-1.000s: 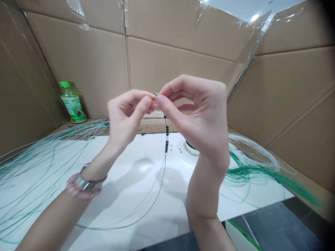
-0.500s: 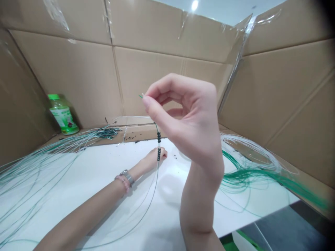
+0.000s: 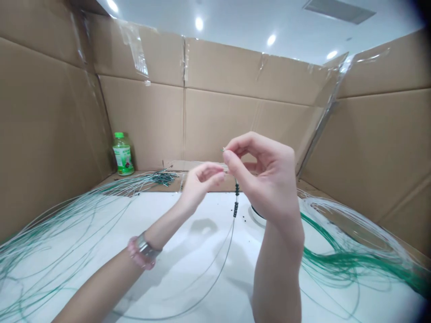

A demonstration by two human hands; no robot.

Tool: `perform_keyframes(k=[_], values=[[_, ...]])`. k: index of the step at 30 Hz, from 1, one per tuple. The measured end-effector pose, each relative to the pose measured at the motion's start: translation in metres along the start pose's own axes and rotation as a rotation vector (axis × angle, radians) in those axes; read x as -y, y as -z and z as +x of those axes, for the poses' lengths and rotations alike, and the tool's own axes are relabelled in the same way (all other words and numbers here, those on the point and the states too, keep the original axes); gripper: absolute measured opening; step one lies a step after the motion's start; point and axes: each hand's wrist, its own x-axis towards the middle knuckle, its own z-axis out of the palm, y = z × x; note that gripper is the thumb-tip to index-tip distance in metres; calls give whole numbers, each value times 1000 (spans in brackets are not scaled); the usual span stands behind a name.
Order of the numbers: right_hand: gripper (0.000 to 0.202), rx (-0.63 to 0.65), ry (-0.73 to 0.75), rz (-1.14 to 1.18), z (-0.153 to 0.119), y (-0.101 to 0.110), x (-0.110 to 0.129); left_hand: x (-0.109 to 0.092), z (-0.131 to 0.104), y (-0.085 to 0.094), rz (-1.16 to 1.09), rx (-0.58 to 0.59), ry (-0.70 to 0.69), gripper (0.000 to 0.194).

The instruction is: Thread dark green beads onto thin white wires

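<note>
My right hand (image 3: pixel 267 175) is raised in front of me, thumb and forefinger pinched on the ends of a thin beaded cord; a tiny green-and-white tip sticks out past them. Below the pinch hang two short rows of small black beads (image 3: pixel 236 199) on this cord, one above the other. From there the cord (image 3: pixel 220 271) loops down toward the lower left. My left hand (image 3: pixel 202 184), with a watch and a pink bracelet on its wrist, hovers just left of the right fingertips. Its fingers are curved, a small gap showing between thumb and forefinger, and I see nothing in them.
Bundled green and white strands (image 3: pixel 87 204) lie at left, their dark beaded ends at the back. Coiled green cord (image 3: pixel 357 255) and white cord (image 3: pixel 357 215) lie at right. A white dish (image 3: pixel 257 216) is partly hidden behind my right hand. A green-capped bottle (image 3: pixel 123 154) stands by the cardboard walls.
My left hand has lifted off the white surface toward the right fingertips, its fingers loosening from a closed shape. My right hand keeps its pinch. The view has tilted up and swung left.
</note>
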Motion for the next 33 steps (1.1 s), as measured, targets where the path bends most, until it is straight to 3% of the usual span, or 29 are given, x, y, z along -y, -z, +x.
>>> perform_keyframes(k=[5,8,15,33], values=[[7,8,68,-34,-7,-14,13,-59,-13,8,-315,-49,-16,17],[9,13,98,-55,-12,-22,21,-76,-21,6,-397,-2,-19,14],[13,36,111,-99,-17,-28,24,-78,-26,4,-403,93,-85,7],[12,19,143,-149,-16,-29,26,-78,-27,3,-262,30,-156,9]])
